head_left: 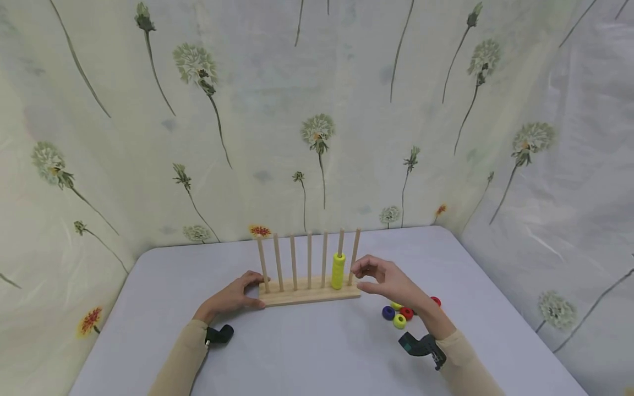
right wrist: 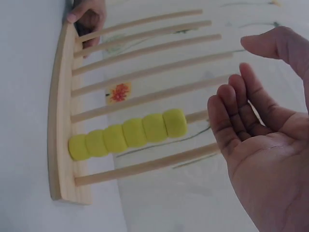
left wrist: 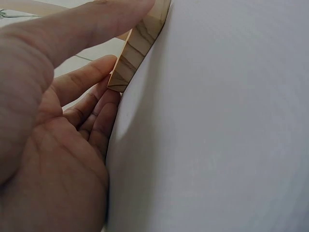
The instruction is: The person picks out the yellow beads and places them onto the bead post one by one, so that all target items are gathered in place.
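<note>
A wooden peg rack [head_left: 309, 297] with a row of upright pegs stands on the table. Several yellow beads [head_left: 338, 271] are stacked on its second peg from the right. My left hand [head_left: 238, 294] holds the left end of the base, thumb in front and fingers behind; the left wrist view shows the base's end [left wrist: 137, 53] between them. Beside the rightmost peg, my right hand [head_left: 388, 280] hovers with thumb and fingers apart and nothing between them. In the right wrist view its palm [right wrist: 270, 150] is bare, close to the peg tips.
Loose beads lie on the table right of the rack, partly under my right forearm: a blue one [head_left: 388, 312], yellow ones [head_left: 399, 321] and red ones [head_left: 406, 313]. The white table [head_left: 307, 352] meets a flower-printed cloth [head_left: 277, 137] behind and at the sides.
</note>
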Motion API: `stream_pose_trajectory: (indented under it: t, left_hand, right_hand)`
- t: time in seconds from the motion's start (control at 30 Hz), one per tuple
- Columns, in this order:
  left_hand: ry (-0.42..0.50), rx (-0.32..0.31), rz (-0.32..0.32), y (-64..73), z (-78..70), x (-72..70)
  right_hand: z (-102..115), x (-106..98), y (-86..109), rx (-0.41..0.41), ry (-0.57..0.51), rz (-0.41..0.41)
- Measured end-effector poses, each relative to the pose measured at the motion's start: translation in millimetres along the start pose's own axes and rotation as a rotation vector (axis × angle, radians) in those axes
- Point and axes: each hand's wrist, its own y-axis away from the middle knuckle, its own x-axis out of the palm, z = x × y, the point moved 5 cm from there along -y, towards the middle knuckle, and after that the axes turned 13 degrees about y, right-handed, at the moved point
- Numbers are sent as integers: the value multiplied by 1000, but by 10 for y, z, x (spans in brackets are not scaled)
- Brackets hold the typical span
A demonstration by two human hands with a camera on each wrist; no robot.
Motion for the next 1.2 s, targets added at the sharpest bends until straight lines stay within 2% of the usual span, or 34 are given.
stream_pose_trajectory:
  t: [0.2,0.47,0.63,0.9,1.2]
  left_hand:
    - [-1,5,-1,2,0,3]
    - [-13,-8,-15,1,23,11]
    - [-21,-13,-16,2,30,1]
    - [-22,-13,-6,2,22,5]
    - [-30,-11,-11,-12,15,2]
  right_hand:
    - [-167,-57,158,22,27,8]
    - [-474,-156,389,167,41,3]
    - [-622,-217,508,173,38,-10]
    - [-802,-259,617,199,59,-3]
    - [-1056,-275,661,266,87,-2]
